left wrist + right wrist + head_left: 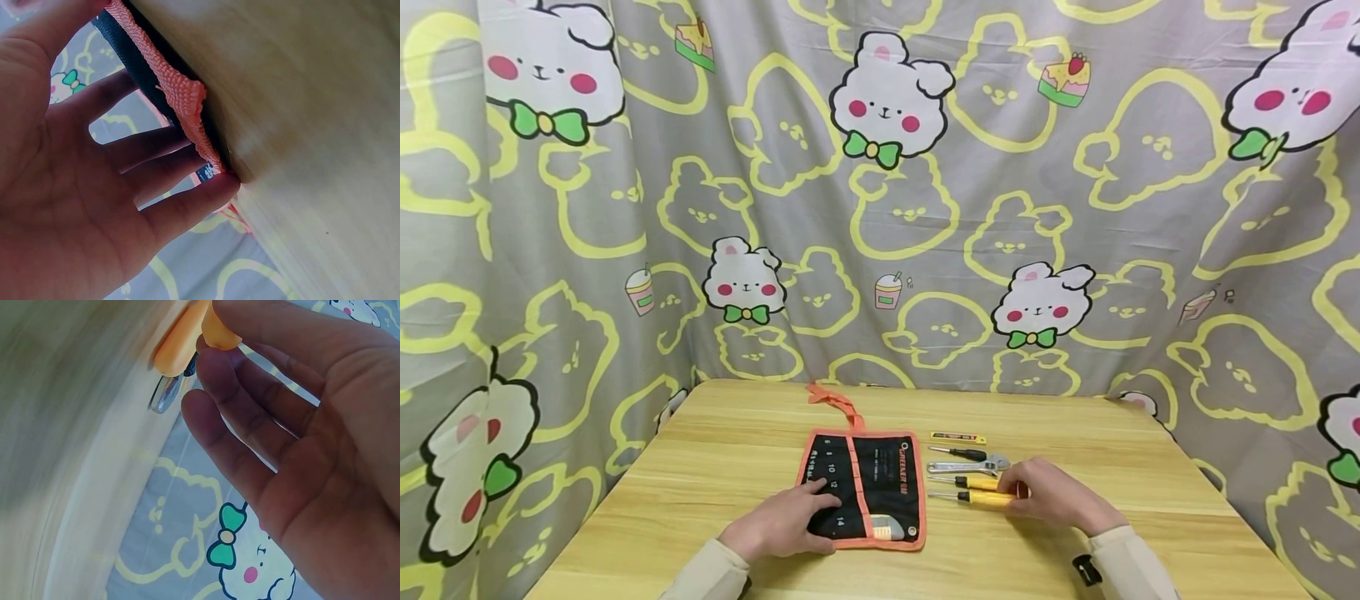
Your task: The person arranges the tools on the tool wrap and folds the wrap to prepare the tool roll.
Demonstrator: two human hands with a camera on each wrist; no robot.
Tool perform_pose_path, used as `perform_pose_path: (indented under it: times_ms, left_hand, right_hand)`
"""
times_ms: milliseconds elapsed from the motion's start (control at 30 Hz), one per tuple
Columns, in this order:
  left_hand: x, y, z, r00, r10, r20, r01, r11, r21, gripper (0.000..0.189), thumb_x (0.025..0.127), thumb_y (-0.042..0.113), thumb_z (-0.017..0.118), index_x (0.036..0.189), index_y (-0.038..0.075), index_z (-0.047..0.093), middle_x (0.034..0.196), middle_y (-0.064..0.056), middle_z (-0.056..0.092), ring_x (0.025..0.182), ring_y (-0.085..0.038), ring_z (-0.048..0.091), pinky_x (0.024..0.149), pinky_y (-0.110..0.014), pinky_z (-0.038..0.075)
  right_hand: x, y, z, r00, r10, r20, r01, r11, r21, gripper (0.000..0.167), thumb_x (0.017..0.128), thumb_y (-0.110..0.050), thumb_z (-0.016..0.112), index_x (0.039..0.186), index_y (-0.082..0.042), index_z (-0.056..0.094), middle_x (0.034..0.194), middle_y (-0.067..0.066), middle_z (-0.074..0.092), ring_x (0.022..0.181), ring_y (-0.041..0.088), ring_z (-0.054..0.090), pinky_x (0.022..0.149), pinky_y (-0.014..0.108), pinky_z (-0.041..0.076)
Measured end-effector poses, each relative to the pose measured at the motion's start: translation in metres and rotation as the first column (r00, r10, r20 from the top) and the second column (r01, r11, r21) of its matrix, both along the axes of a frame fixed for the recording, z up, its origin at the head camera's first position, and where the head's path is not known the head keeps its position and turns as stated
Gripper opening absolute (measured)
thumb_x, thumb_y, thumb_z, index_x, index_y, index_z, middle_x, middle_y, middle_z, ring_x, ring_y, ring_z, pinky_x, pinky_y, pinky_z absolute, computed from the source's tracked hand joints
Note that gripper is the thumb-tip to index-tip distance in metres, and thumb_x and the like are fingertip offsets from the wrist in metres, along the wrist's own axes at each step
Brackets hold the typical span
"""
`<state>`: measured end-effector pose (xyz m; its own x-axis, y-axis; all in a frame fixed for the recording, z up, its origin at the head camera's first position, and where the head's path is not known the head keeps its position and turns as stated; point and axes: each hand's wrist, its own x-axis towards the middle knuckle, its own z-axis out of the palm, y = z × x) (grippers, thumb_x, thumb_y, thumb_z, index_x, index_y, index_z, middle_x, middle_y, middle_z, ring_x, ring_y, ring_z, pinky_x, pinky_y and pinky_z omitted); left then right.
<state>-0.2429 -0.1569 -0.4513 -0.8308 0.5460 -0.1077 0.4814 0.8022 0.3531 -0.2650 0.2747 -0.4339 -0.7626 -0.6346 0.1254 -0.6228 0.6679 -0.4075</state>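
Observation:
My left hand [782,518] rests on the left part of a black tool pouch [891,475] with orange edging, its fingers spread over the numbered pockets. In the left wrist view those fingers [181,206] reach along the orange border. A utility knife [887,527] sits in the pouch's lower pocket. To the right, my right hand [1052,496] pinches the handle end of the nearest yellow screwdriver [988,499] between thumb and fingers. Just behind it lies a second yellow-handled screwdriver [973,482]. The right wrist view shows the pinched handle [220,334] beside the other handle [178,347].
Beyond the screwdrivers lie an adjustable wrench [966,467], a small black-handled screwdriver [966,454] and a flat yellow packet [957,437]. An orange strap [835,400] trails from the pouch's far edge. A patterned curtain [820,208] hangs around the wooden table [685,475].

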Motion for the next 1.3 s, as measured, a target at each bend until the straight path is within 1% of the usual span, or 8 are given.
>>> perform_pose_path:
  times_ms: [267,433,767,1033,1167,1300]
  left_hand:
    - [-0.001,0.0,-0.001,1.0,0.008,0.002,-0.008,1.0,-0.005,0.058,0.086,0.046,0.081,0.134,0.016,0.067,0.15,-0.025,0.05,0.132,-0.047,0.054,0.104,-0.061,0.047]
    - [-0.001,0.001,0.0,1.0,0.004,-0.002,-0.004,1.0,-0.006,0.058,0.086,0.046,0.081,0.134,0.015,0.067,0.15,-0.025,0.05,0.132,-0.047,0.054,0.104,-0.061,0.047]
    - [0.0,0.0,0.0,1.0,0.005,-0.002,-0.005,1.0,-0.002,0.058,0.086,0.046,0.081,0.133,0.014,0.067,0.15,-0.025,0.05,0.132,-0.047,0.054,0.104,-0.061,0.047]
    - [0.0,0.001,0.0,1.0,0.012,-0.003,-0.012,1.0,-0.005,0.058,0.086,0.045,0.081,0.133,0.015,0.067,0.15,-0.025,0.05,0.132,-0.047,0.054,0.105,-0.062,0.046]
    - [0.0,0.002,0.001,1.0,0.014,0.002,-0.014,1.0,0.0,0.058,0.085,0.045,0.082,0.133,0.014,0.067,0.15,-0.025,0.05,0.132,-0.048,0.053,0.105,-0.062,0.046]
    - [0.0,0.002,0.002,1.0,0.013,0.004,-0.013,1.0,0.001,0.058,0.086,0.045,0.082,0.133,0.014,0.067,0.15,-0.026,0.05,0.133,-0.048,0.053,0.105,-0.062,0.046]
  right_hand:
    - [0.002,-0.003,0.004,1.0,0.02,0.013,-0.02,1.0,-0.011,0.013,0.089,-0.01,0.079,0.087,-0.019,0.069,0.076,-0.014,0.058,0.068,-0.002,0.048,0.06,0.02,0.043]
    - [0.002,-0.005,0.004,1.0,0.031,0.0,-0.031,0.999,-0.009,0.012,0.09,-0.012,0.079,0.088,-0.02,0.07,0.077,-0.015,0.058,0.069,-0.003,0.049,0.061,0.02,0.045]
    - [0.0,-0.015,0.004,1.0,0.021,0.006,-0.021,1.0,-0.002,0.01,0.091,-0.012,0.078,0.093,-0.02,0.073,0.083,-0.017,0.061,0.073,-0.002,0.052,0.064,0.021,0.048]
    - [-0.001,-0.023,0.003,0.999,0.045,-0.025,-0.045,0.999,-0.004,0.01,0.09,-0.011,0.079,0.089,-0.018,0.072,0.081,-0.017,0.06,0.071,-0.001,0.051,0.062,0.02,0.046]
    - [-0.001,-0.026,0.001,0.998,0.051,-0.038,-0.051,0.999,0.003,0.009,0.09,-0.011,0.079,0.091,-0.018,0.073,0.082,-0.017,0.062,0.072,-0.004,0.051,0.062,0.02,0.047]
    - [-0.002,-0.029,0.0,0.997,0.052,-0.055,-0.052,0.999,0.009,0.009,0.09,-0.01,0.078,0.09,-0.017,0.073,0.082,-0.017,0.063,0.073,-0.003,0.052,0.063,0.02,0.047]
